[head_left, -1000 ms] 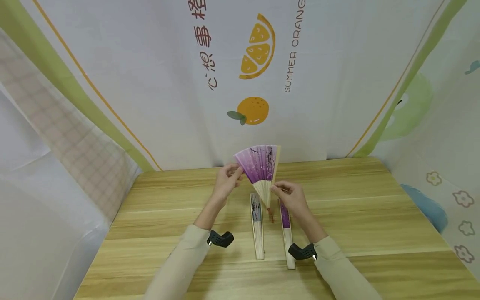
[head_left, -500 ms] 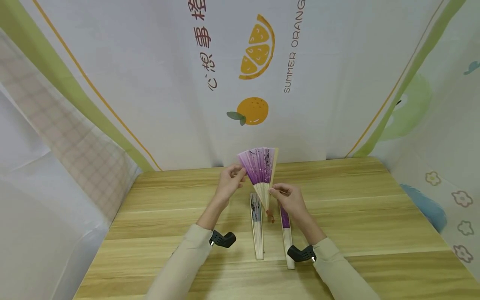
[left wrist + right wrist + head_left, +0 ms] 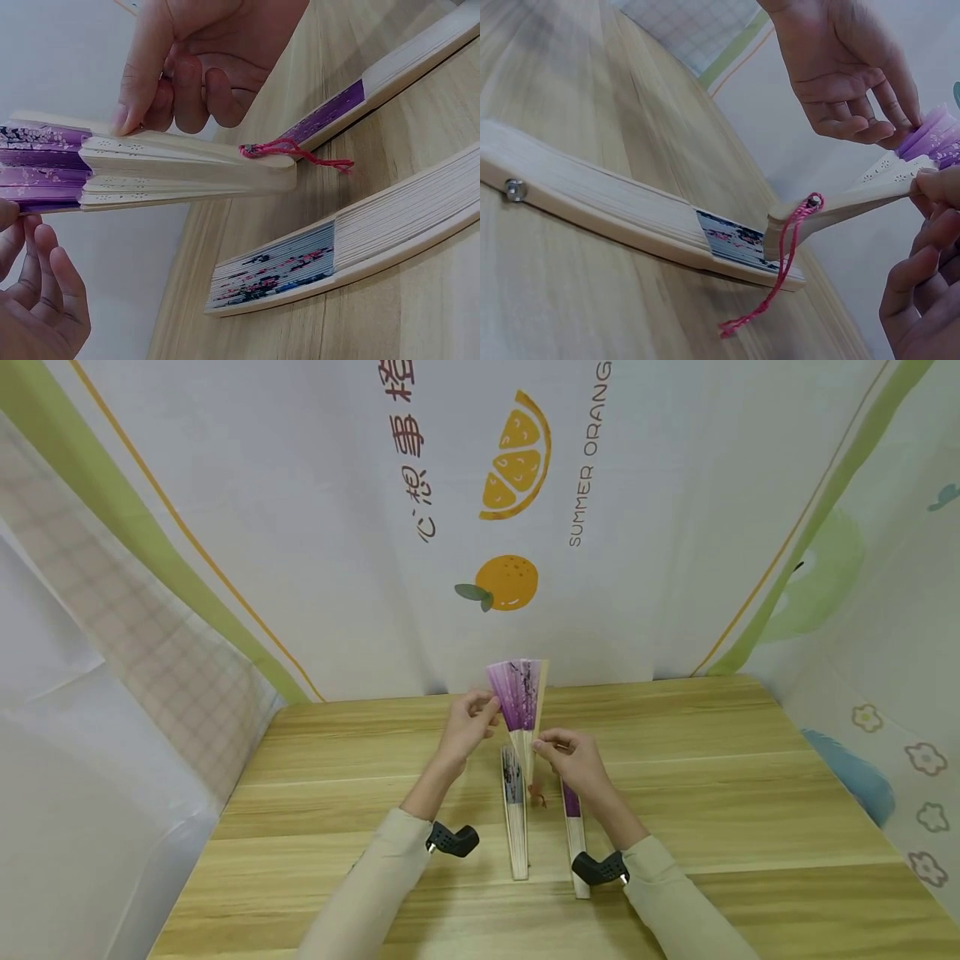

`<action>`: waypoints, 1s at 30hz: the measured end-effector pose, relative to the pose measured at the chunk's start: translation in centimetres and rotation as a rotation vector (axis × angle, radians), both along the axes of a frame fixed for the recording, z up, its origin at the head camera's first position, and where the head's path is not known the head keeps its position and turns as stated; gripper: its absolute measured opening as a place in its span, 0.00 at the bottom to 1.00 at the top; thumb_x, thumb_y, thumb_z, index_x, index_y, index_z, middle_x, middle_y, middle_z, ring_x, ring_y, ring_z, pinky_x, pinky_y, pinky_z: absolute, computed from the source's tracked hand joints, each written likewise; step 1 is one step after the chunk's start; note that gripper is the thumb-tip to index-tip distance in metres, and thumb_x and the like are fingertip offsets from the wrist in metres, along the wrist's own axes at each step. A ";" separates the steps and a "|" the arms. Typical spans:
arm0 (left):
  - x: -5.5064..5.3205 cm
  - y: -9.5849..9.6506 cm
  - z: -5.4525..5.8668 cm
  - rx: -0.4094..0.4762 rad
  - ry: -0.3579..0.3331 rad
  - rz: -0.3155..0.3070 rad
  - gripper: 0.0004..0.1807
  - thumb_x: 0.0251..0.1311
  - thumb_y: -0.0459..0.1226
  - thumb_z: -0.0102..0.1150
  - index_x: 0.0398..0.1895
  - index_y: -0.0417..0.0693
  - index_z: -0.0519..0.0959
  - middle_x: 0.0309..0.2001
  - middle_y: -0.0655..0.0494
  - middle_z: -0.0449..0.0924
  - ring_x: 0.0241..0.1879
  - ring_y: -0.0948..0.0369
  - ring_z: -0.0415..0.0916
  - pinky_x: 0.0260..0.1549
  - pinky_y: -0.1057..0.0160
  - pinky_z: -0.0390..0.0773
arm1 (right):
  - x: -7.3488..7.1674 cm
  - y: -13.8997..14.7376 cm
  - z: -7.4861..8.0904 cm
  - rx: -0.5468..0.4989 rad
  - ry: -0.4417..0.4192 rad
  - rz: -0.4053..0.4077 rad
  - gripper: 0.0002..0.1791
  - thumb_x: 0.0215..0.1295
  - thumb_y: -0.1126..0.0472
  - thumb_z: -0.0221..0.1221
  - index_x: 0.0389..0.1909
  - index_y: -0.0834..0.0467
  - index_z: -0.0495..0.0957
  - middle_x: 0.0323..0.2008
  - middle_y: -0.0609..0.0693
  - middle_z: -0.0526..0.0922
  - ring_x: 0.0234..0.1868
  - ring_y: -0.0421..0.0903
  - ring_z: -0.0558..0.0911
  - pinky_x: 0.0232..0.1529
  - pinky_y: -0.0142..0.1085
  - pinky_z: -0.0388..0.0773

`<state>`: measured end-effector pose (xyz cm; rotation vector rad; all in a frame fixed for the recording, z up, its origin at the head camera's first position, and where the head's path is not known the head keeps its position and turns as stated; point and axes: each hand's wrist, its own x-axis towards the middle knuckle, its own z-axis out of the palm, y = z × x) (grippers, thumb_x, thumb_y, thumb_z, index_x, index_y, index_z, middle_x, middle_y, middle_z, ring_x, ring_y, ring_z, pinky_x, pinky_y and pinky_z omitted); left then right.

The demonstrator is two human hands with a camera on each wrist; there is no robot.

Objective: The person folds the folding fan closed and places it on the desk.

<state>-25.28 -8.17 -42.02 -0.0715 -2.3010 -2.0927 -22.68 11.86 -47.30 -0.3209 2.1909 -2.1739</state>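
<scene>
A partly spread purple folding fan (image 3: 514,697) with pale wooden ribs is held up over the table between both hands. My left hand (image 3: 468,727) pinches its left outer edge at the purple cloth. On the other side, the thumb and fingers of my right hand (image 3: 573,758) pinch the right outer rib below the cloth. A red tassel (image 3: 300,150) hangs from the fan's pivot end. Beneath it lies a folded fan with grey-blue patterned cloth (image 3: 514,814). Another folded fan, with purple cloth (image 3: 574,835), lies to the right, its upper end hidden by my right hand.
The wooden table (image 3: 720,810) stretches away on both sides of the arms. A white curtain printed with oranges (image 3: 607,610) hangs at its far edge. Black wrist cameras (image 3: 453,841) sit at both cuffs.
The held fan has narrowed as my left hand moved right and slightly down, and my right hand shifted a little left. Both folded fans on the table stayed put.
</scene>
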 end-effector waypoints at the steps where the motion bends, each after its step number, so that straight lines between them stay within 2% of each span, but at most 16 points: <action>1: 0.0 0.1 0.0 -0.004 0.001 -0.003 0.11 0.74 0.33 0.56 0.51 0.33 0.79 0.40 0.47 0.81 0.35 0.59 0.76 0.41 0.52 0.83 | 0.0 0.0 0.0 0.006 0.005 0.001 0.10 0.71 0.66 0.64 0.44 0.71 0.83 0.33 0.65 0.80 0.20 0.38 0.66 0.20 0.28 0.63; 4: 0.0 0.2 -0.1 -0.006 0.001 -0.012 0.11 0.74 0.34 0.56 0.51 0.34 0.79 0.42 0.46 0.81 0.36 0.57 0.77 0.43 0.50 0.83 | 0.1 -0.2 0.1 0.036 0.029 0.004 0.09 0.71 0.66 0.64 0.43 0.70 0.84 0.34 0.63 0.80 0.22 0.40 0.68 0.21 0.28 0.64; 9: 0.1 0.5 -0.3 0.028 0.017 -0.010 0.11 0.75 0.33 0.55 0.52 0.33 0.78 0.43 0.45 0.81 0.37 0.56 0.78 0.38 0.58 0.84 | 0.3 -0.5 0.4 0.079 0.046 -0.007 0.09 0.71 0.65 0.64 0.42 0.68 0.85 0.35 0.57 0.83 0.30 0.46 0.73 0.27 0.31 0.70; 12: 0.1 0.6 -0.3 0.044 0.019 -0.015 0.11 0.75 0.33 0.55 0.52 0.32 0.78 0.43 0.43 0.81 0.38 0.54 0.80 0.38 0.57 0.85 | 0.3 -0.5 0.5 0.087 0.039 -0.003 0.09 0.71 0.64 0.64 0.43 0.67 0.85 0.38 0.57 0.84 0.34 0.48 0.75 0.30 0.32 0.71; 17: 0.3 0.6 -0.3 0.049 -0.006 -0.051 0.12 0.76 0.34 0.54 0.53 0.33 0.77 0.46 0.42 0.81 0.44 0.45 0.81 0.42 0.53 0.84 | 0.4 -0.5 0.6 0.071 0.020 0.030 0.09 0.72 0.65 0.63 0.44 0.69 0.84 0.37 0.62 0.82 0.25 0.43 0.69 0.22 0.30 0.66; 20: 0.4 0.5 -0.3 0.052 -0.014 -0.053 0.12 0.76 0.34 0.54 0.53 0.33 0.77 0.46 0.42 0.81 0.44 0.45 0.81 0.43 0.52 0.84 | 0.4 -0.5 0.6 0.060 0.016 0.040 0.09 0.72 0.65 0.62 0.44 0.69 0.84 0.34 0.65 0.79 0.20 0.41 0.65 0.19 0.29 0.62; 24: 0.7 0.3 -0.3 0.050 -0.030 -0.054 0.11 0.76 0.33 0.54 0.52 0.34 0.78 0.45 0.43 0.81 0.42 0.49 0.81 0.43 0.52 0.84 | 0.3 -0.4 0.5 0.064 0.015 0.033 0.09 0.72 0.65 0.63 0.43 0.69 0.84 0.27 0.59 0.75 0.19 0.40 0.64 0.18 0.29 0.61; 30: 1.0 0.0 -0.5 0.035 -0.059 -0.098 0.10 0.74 0.32 0.56 0.51 0.33 0.77 0.43 0.44 0.80 0.41 0.52 0.80 0.43 0.53 0.84 | 0.4 -0.5 0.6 0.053 -0.004 0.032 0.09 0.72 0.67 0.62 0.42 0.71 0.83 0.21 0.49 0.71 0.18 0.39 0.63 0.18 0.29 0.59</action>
